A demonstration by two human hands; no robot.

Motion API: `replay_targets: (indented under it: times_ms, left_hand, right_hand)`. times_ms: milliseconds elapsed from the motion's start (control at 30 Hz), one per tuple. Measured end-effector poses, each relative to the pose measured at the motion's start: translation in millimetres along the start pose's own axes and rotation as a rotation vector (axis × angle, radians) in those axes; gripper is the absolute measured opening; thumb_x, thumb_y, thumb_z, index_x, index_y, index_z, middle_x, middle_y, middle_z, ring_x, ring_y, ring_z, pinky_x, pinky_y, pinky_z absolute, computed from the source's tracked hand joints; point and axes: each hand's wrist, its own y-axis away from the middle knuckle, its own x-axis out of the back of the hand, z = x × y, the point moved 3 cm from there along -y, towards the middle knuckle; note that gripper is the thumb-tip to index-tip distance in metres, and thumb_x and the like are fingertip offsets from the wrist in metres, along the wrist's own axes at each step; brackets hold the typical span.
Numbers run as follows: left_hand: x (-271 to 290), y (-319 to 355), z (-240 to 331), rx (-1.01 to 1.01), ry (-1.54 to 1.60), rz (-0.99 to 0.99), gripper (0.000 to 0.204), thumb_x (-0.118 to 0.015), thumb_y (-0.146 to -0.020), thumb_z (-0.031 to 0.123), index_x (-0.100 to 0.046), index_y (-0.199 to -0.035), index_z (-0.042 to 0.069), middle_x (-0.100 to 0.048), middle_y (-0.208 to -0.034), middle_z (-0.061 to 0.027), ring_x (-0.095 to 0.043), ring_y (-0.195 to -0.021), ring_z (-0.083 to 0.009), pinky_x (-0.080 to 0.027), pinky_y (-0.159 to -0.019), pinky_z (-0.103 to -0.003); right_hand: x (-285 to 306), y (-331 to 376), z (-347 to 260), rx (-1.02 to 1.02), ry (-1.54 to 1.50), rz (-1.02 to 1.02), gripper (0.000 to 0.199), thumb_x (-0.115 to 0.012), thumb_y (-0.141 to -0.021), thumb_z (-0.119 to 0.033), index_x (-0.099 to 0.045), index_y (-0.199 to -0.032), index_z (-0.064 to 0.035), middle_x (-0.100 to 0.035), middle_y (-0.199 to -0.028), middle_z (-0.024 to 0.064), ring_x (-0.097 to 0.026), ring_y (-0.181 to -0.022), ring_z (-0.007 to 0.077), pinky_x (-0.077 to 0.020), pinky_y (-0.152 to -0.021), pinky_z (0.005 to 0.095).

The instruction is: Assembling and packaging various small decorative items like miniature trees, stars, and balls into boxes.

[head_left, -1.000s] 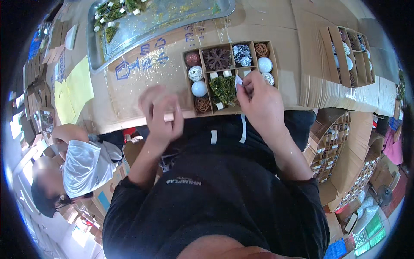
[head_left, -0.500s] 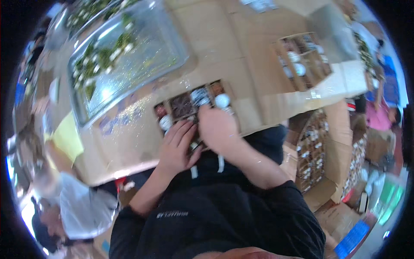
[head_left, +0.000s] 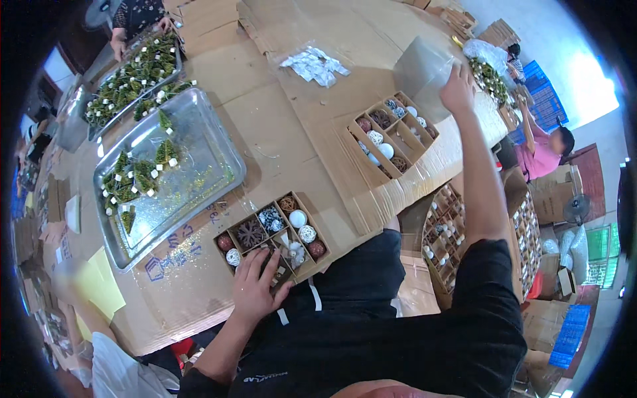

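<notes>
A divided cardboard box (head_left: 306,264) lies at the table's near edge, holding white, red-brown and woven balls, a dark pine-cone-like ornament (head_left: 250,233) and small white pieces. My left hand (head_left: 257,285) rests over its near-left compartments with fingers spread, hiding part of what is there. Far to the right, my right hand (head_left: 459,91) is stretched out beside a translucent plastic container (head_left: 421,74). Its fingers are extended and slightly bent, with nothing visible in them. Between my hands sits a second divided box (head_left: 398,140), partly filled with similar balls.
A metal tray (head_left: 222,156) with small green trees and glitter is at the left, a fuller tray (head_left: 136,79) beyond it. A clear bag of white pieces (head_left: 315,64) lies farther back. Large cartons of filled boxes (head_left: 443,232) stand at right. Other people work around the table.
My right hand has left the near box and reached far right to the translucent container. My left hand stays on the box. The view has turned and shifted.
</notes>
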Motion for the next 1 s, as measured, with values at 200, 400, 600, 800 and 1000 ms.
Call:
replay_targets:
  times_ms: [200, 400, 600, 800, 1000]
  left_hand:
    - [2, 1, 1, -0.019, 0.041, 0.079, 0.051, -0.078, -0.077, 0.033, -0.065, -0.117, 0.004, -0.059, -0.127, -0.0158, -0.054, -0.124, -0.0352, -0.044, -0.105, -0.048]
    - [3, 3, 2, -0.014, -0.009, 0.048, 0.045, -0.075, -0.082, 0.034, -0.065, -0.113, 0.004, -0.059, -0.126, -0.0161, -0.052, -0.127, -0.0346, -0.043, -0.107, -0.048]
    - [15, 14, -3, 0.016, 0.117, -0.005, 0.076, -0.075, -0.085, 0.037, -0.043, -0.142, -0.001, -0.047, -0.141, -0.022, -0.044, -0.135, -0.0392, -0.038, -0.112, -0.05]
    - [61, 17, 16, 0.162, 1.03, 0.412, 0.099, -0.075, -0.087, 0.042, -0.015, -0.155, 0.002, -0.04, -0.144, -0.0239, -0.046, -0.133, -0.0359, -0.037, -0.112, -0.05]
    - [61, 17, -22, 0.592, 1.351, 0.295, 0.053, -0.053, -0.101, 0.008, -0.031, -0.148, 0.003, -0.061, -0.096, -0.0119, -0.063, -0.08, -0.0163, -0.054, -0.069, -0.029]
  right_hand:
    - [-65, -37, 82, 0.039, -0.121, -0.187, 0.027, -0.059, -0.084, -0.011, -0.075, -0.104, -0.0174, -0.074, -0.102, 0.0134, -0.07, -0.099, 0.0336, -0.054, -0.087, 0.0449]
    - [3, -48, 72, 0.092, -0.437, 0.113, 0.015, -0.074, -0.085, -0.021, -0.075, -0.092, -0.0077, -0.074, -0.083, 0.0113, -0.071, -0.077, 0.0233, -0.0539, -0.072, 0.0361]
    - [159, 48, -62, 0.181, -0.864, 0.371, 0.022, -0.069, -0.096, -0.02, -0.055, -0.1, -0.0036, -0.046, -0.076, -0.0022, -0.044, -0.066, 0.0071, -0.0387, -0.06, 0.0246]
    - [178, 237, -152, 0.095, -1.83, -0.64, 0.048, -0.064, -0.094, -0.014, -0.047, -0.138, -0.0036, -0.049, -0.079, -0.0068, -0.04, -0.061, 0.0021, -0.0317, -0.052, 0.016]
    - [75, 310, -216, -0.172, -1.485, -0.776, 0.051, -0.066, -0.098, -0.027, -0.046, -0.133, 0.003, -0.062, -0.086, 0.0081, -0.059, -0.071, 0.0162, -0.0496, -0.065, 0.0316]
